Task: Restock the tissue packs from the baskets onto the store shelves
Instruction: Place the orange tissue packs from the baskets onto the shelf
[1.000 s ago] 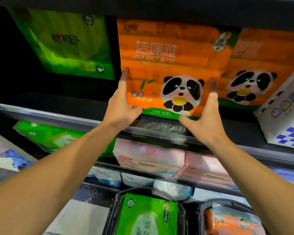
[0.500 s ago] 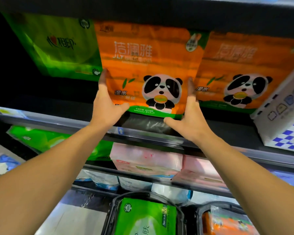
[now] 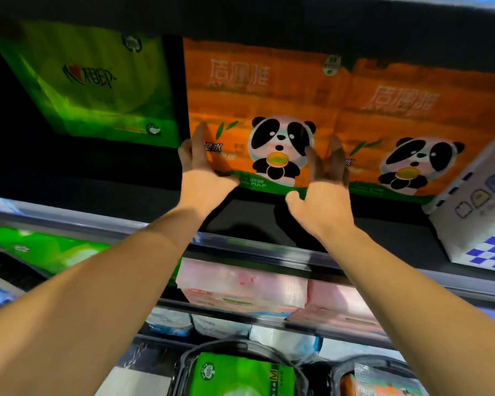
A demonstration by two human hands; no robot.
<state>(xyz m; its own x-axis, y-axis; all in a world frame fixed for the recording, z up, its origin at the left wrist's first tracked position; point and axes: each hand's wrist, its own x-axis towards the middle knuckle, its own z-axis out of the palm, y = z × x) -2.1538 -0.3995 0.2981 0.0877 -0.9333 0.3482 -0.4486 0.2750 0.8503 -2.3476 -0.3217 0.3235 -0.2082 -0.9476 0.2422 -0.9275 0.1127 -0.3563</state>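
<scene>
An orange tissue pack with a panda [image 3: 257, 104] stands upright on the dark upper shelf [image 3: 252, 215], side by side with a second orange panda pack [image 3: 412, 115]. My left hand [image 3: 203, 172] grips its lower left corner, fingers up the left edge and thumb under the bottom. On the lower right part of the same pack, my right hand [image 3: 323, 192] has its fingers spread on the face and its thumb at the bottom edge. Two dark baskets sit below: the left basket [image 3: 187, 358] holds a green pack [image 3: 240, 372], the right basket [image 3: 337, 370] an orange one [image 3: 377, 387].
A green pack [image 3: 97, 81] stands left of the orange one with a dark gap between. A white box with blue checks [image 3: 483, 224] sits at the shelf's right end. Pink packs [image 3: 240, 284] and a green pack [image 3: 46, 250] fill the shelf below.
The orange pack has gone deeper onto the shelf and now stands against the second orange pack. Both hands went along with it, and the right fingers have spread over its face.
</scene>
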